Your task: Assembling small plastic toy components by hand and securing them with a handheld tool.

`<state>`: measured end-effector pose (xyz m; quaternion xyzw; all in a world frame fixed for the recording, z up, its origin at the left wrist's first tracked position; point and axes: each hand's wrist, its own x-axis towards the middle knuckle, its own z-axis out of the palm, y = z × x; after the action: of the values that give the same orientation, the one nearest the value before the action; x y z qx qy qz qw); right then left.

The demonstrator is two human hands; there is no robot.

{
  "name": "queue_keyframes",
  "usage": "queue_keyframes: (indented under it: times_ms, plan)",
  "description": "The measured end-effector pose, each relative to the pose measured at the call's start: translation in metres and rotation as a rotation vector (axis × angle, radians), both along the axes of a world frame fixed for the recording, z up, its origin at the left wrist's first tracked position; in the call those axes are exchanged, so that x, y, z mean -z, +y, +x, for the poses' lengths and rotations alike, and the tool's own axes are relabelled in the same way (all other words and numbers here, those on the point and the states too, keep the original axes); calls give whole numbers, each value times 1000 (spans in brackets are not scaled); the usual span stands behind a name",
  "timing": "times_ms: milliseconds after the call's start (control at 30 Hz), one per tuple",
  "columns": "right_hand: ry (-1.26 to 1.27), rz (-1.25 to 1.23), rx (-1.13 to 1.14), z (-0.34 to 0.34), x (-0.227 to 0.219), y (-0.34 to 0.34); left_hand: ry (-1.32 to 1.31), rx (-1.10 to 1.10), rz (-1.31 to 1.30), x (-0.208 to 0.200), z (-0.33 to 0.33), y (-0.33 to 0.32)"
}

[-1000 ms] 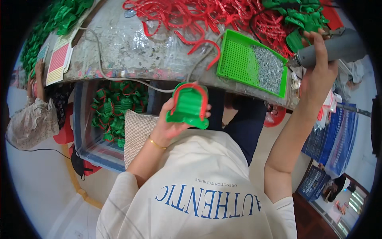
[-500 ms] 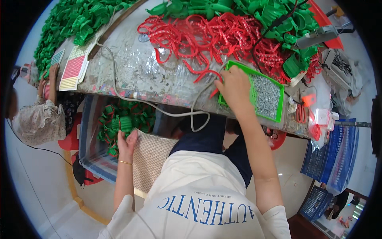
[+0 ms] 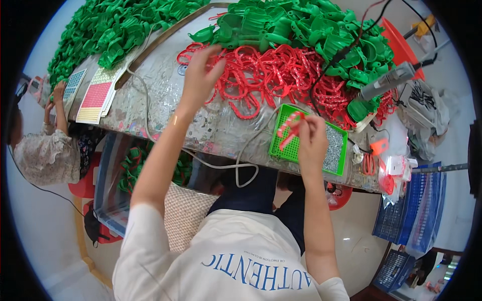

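Observation:
My right hand [image 3: 313, 143] pinches a curved red plastic strip [image 3: 290, 131] with white marks. It holds the strip just above a green perforated tray [image 3: 273, 150], whose right side is filled with small silvery metal pieces [image 3: 333, 149]. My left hand [image 3: 201, 72] reaches out over the table, fingers apart and slightly blurred, with nothing seen in it. It is nearest the left edge of a tangled heap of red strips [image 3: 271, 75]. Just beyond that heap lies a large pile of green scoop-shaped plastic parts [image 3: 306, 25].
A grey cable [image 3: 201, 155] loops over the table's front edge. Below stands a blue crate [image 3: 108, 190] with green-and-red pieces. A grey cylindrical tool [image 3: 386, 83] hangs at the right. Sticker sheets [image 3: 96, 98] and another person [image 3: 47, 150] are at the left.
My left hand has risen from the crate of green-and-red pieces to above the table, and the green part near it is gone from view. My right hand has lifted the red strip over the tray.

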<state>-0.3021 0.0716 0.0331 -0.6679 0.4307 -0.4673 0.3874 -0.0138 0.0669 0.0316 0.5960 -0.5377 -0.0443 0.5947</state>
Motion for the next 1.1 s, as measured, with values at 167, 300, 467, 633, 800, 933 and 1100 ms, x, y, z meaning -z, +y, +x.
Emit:
queue_keyframes:
  times_ms: [167, 300, 467, 633, 800, 933, 1100]
  plan:
    - [-29, 215, -76, -38, -7, 40, -375, -331, 177, 43, 80, -114]
    - [-38, 426, -187, -60, 0, 70, -504, -209, 504, 47, 102, -138]
    - [-19, 610, -258, -83, 9, 91, -371, -123, 323, 19, 87, -118]
    - [-141, 517, -154, -91, 19, 86, 193, 101, 145, -19, 47, -36]
    - [-286, 487, -102, -93, 4, 79, 108, 392, 319, -3, -46, 98]
    - [-436, 657, -83, -111, -10, 78, -189, 1026, 384, -25, -129, 149]
    - [-275, 813, -458, -121, 0, 86, -351, 1266, 448, -21, -176, 168]
